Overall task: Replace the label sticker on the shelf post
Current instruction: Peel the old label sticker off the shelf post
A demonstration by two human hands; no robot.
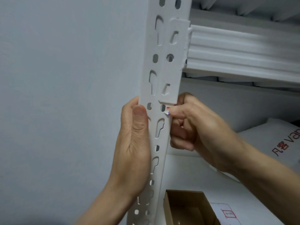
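A white perforated shelf post (164, 150) runs from the top centre of the frame down to the bottom, leaning slightly left, with a plain grey-blue wall (65, 95) filling everything to its left. The left hand (134, 143) holds the post from its left edge at mid-height – its thumb (139, 111) lies flat on the front face beside a round hole, while the other fingers are hidden behind the metal. The right hand (199, 127) comes in from the lower right with its fingers curled, and thumb and forefinger pinch the label sticker (168, 109). The sticker is a small white piece with a red stripe and a bluish mark, sitting on the right face of the post just below the lower end of a raised end plate (175, 70). Whether it is fully stuck down cannot be told. From that plate a ribbed white shelf beam (243, 51) reaches away to the upper right, blurred. On the lower shelf (186, 172), an open brown cardboard box (170, 208) stands at the bottom centre, with a flat white item bearing a red-framed tag (229, 214) just to its right. A white package with red print (267, 140) lies at the right edge.
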